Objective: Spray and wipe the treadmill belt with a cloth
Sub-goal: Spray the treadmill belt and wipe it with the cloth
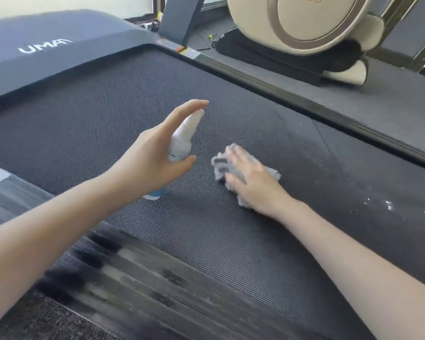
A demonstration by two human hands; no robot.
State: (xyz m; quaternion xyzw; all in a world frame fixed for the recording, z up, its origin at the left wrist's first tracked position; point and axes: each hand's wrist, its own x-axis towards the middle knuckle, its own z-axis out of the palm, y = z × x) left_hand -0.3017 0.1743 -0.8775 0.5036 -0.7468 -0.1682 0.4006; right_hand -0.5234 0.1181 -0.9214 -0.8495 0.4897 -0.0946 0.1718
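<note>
Left hand [155,158] fingers wrapped around white plastic spray bottle [182,141], index on nozzle, held above dark textured treadmill belt [123,94]. Right hand [253,180] fingers spread flat, pressing crumpled grey cloth [220,165] onto belt mid-width. White specks [388,204] on belt, far right.

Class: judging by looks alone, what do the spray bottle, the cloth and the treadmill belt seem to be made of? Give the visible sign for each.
Spray bottle: likely plastic, smooth opaque white with a blue base and a slight sheen.
Cloth: seemingly a soft grey fabric, perhaps microfibre, matte, crumpled, with fuzzy edges.
Treadmill belt: probably rubber or PVC, matte dark grey with a fine woven-looking grid texture and white specks at right.
</note>
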